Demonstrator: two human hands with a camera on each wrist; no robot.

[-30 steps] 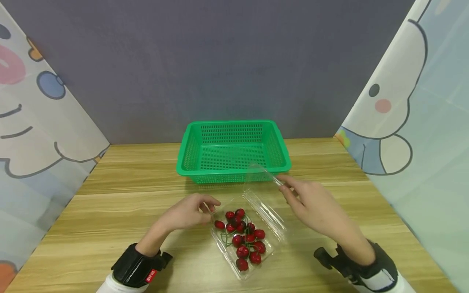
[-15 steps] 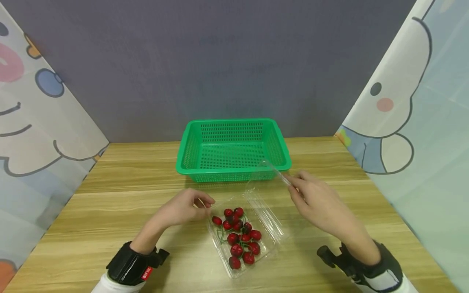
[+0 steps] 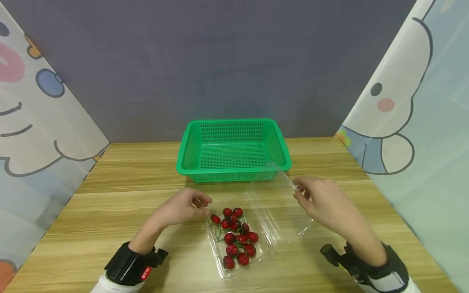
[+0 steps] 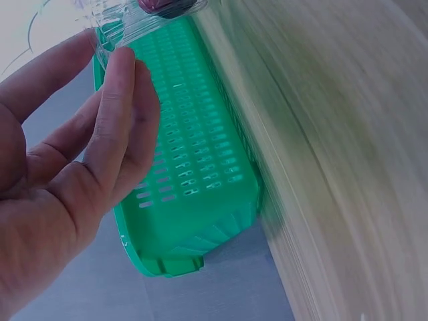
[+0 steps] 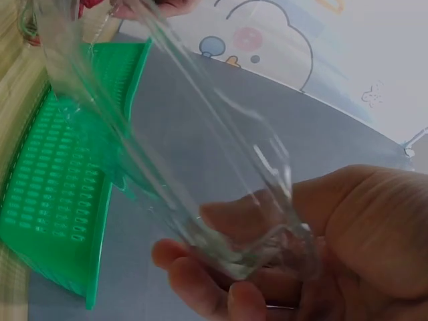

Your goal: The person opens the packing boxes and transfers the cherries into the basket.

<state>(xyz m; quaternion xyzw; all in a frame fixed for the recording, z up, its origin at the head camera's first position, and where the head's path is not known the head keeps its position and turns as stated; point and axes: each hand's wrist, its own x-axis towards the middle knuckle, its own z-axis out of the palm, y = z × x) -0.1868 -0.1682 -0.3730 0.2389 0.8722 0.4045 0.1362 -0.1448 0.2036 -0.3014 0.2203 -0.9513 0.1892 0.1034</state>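
A clear plastic clamshell box (image 3: pixel 217 256) lies open and slightly askew on the table, with several red cherries (image 3: pixel 240 239) on green stems in its base. My left hand (image 3: pixel 183 208) pinches the far left corner of the base between thumb and fingers; in the left wrist view those fingertips (image 4: pixel 119 60) meet at the plastic rim. My right hand (image 3: pixel 326 203) holds the edge of the raised lid (image 3: pixel 271 185), which leans toward the right. Up close in the right wrist view, the thumb and curled fingers of that hand (image 5: pixel 281 247) grip a corner of the see-through lid.
Behind the box stands a green perforated basket (image 3: pixel 234 176) with nothing visible in it, partly seen through the lid. A grey panel (image 3: pixel 227 61) closes off the back of the wooden table (image 3: pixel 139 175). Cartoon-printed sheets (image 3: pixel 388 122) flank both sides.
My right hand has moved right, swinging the lid further open. The box and cherries have shifted slightly left together with my left hand.
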